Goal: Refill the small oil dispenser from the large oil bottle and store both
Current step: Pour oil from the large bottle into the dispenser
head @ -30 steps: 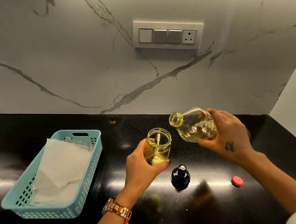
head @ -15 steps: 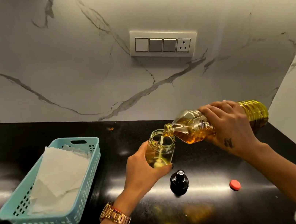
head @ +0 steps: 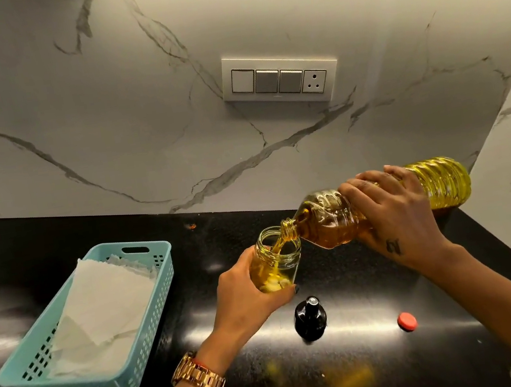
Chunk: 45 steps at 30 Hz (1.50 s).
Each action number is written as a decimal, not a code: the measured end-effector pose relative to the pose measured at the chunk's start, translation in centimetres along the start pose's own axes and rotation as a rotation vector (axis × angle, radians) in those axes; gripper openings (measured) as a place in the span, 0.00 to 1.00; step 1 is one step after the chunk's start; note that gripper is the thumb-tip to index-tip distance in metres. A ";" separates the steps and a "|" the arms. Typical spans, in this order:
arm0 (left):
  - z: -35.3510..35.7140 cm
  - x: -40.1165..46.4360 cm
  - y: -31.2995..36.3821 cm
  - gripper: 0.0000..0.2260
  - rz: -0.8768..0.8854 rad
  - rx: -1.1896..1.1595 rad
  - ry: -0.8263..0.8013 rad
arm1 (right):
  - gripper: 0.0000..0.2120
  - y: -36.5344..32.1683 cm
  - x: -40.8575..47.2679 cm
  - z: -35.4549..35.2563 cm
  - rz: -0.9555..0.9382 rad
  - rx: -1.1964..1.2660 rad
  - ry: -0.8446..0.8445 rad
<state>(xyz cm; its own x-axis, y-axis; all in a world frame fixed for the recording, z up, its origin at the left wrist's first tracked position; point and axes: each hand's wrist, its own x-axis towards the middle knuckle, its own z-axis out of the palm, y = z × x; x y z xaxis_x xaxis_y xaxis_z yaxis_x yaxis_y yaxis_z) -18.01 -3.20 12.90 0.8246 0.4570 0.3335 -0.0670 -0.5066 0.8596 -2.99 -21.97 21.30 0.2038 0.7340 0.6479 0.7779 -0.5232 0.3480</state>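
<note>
The refill is under way and well short of done: the large oil bottle [head: 381, 204] lies tipped nearly flat with its open neck at the rim of the small oil dispenser [head: 277, 259], and a thin stream of oil runs into the jar, which looks roughly half full, though the level is hard to judge through the glass. Both closures are off and lie on the black desk [head: 343, 279]: the dispenser's dark top [head: 310, 317] just at 6 o'clock of the jar, and the red cap [head: 407, 321] further out at about 4 o'clock. Left to do, by my reckoning: finish pouring, right the bottle, refit both closures, and put both containers away. The left hand [head: 246, 297] comes up from 7 o'clock and wraps the jar's lower body, thumb and fingers curled round it, holding it tilted a little toward the bottle; a gold watch [head: 197, 374] sits on that wrist. The right hand [head: 397, 221] reaches in from 4 o'clock, palm down over the bottle's middle, fingers clamped across its ribbed side, the base pointing toward 2 o'clock. A teal basket [head: 143, 339] holding white paper [head: 106, 311] sits well apart at 9 o'clock of the jar
</note>
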 end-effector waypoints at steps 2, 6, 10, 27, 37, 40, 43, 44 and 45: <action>0.0 0.0 -0.1 0.25 0.000 0.004 0.003 | 0.32 -0.1 0.1 -0.1 -0.001 -0.002 0.014; 0.0 0.0 -0.1 0.25 0.005 0.003 0.004 | 0.32 -0.1 0.3 -0.2 -0.007 -0.007 0.030; 0.0 0.1 0.0 0.24 0.016 0.005 0.004 | 0.27 0.0 0.3 -0.4 -0.022 -0.014 0.040; 0.0 -0.2 0.1 0.24 0.025 -0.003 0.007 | 0.32 -0.2 0.2 -0.7 -0.028 -0.037 0.041; 0.1 -0.3 0.1 0.25 0.027 -0.012 0.006 | 0.33 -0.2 0.1 -1.0 -0.029 -0.049 0.045; 0.1 -0.3 0.1 0.26 0.027 -0.010 0.014 | 0.34 -0.2 0.1 -1.1 -0.031 -0.062 0.048; 0.1 -0.3 0.0 0.26 0.021 -0.013 0.007 | 0.34 -0.2 0.1 -1.1 -0.033 -0.060 0.054; 0.1 -0.3 0.0 0.26 0.020 -0.012 0.008 | 0.34 -0.2 0.1 -1.1 -0.033 -0.058 0.056; 0.1 -0.3 0.0 0.26 0.020 -0.011 0.009 | 0.34 -0.2 0.1 -1.1 -0.035 -0.057 0.058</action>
<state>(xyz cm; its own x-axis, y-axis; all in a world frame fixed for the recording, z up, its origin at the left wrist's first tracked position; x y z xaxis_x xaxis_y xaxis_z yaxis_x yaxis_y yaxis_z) -18.15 -3.37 12.73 0.8181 0.4532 0.3539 -0.0893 -0.5077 0.8569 -3.81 -22.25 22.09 0.1413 0.7267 0.6723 0.7483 -0.5231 0.4081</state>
